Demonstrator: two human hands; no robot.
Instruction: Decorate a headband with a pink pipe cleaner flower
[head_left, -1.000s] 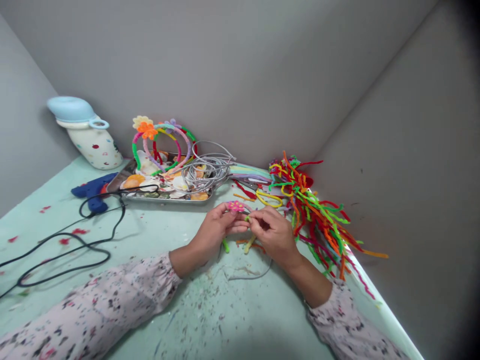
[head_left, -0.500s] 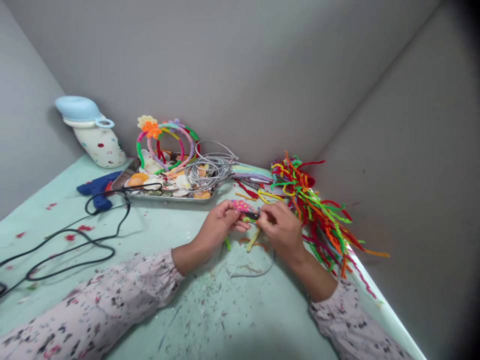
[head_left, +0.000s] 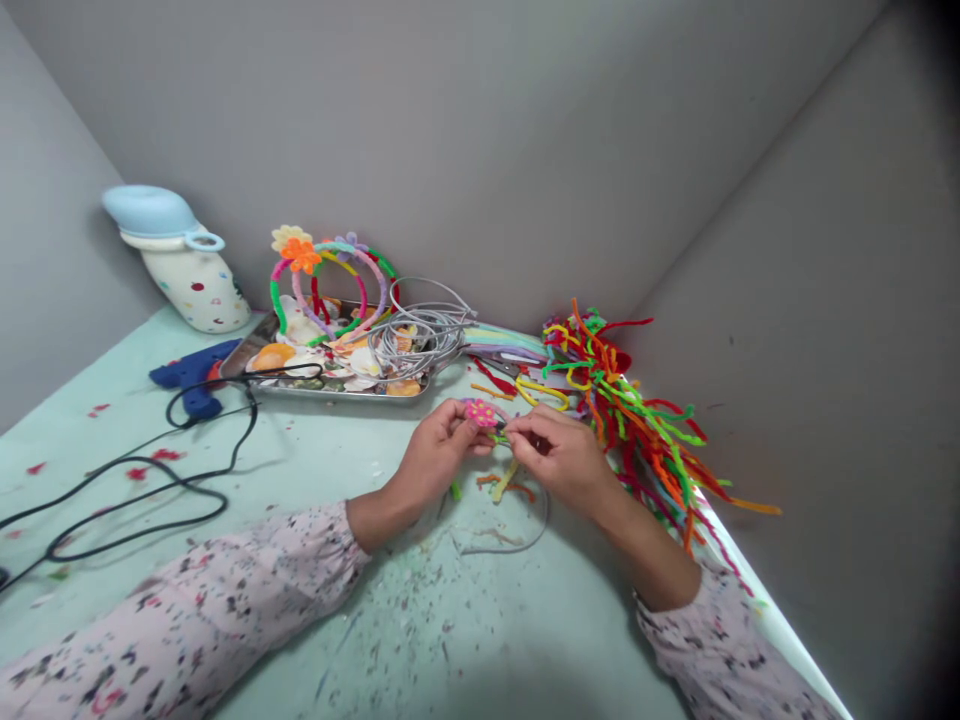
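My left hand (head_left: 442, 442) is closed, its thumb and fingers pinching a small pink piece with yellow flower-like spots (head_left: 481, 412). Close against it, my right hand (head_left: 559, 450) has thumb and index finger pinched at the dark end beside the pink piece; what sits in that pinch is too small to make out. A bit of bright green shows under the fingers. Below the hands on the table lie a pale yellow pipe cleaner (head_left: 505, 482), short orange bits and a curved grey wire (head_left: 517, 549).
A metal tray (head_left: 337, 396) holds pipe-cleaner headbands (head_left: 334, 290), felt-like scraps and a coil of grey wire (head_left: 420, 345). Left stand a blue glue gun (head_left: 196, 377) with black cord (head_left: 225, 497) and a bottle (head_left: 196, 285). Yellow-handled scissors (head_left: 541, 394) and a pipe-cleaner bundle (head_left: 637, 430) lie right.
My right hand's fingertips have shifted slightly left, closer to the pink piece, and the dark strip between the hands is now mostly covered. My left hand stays nearly in place.
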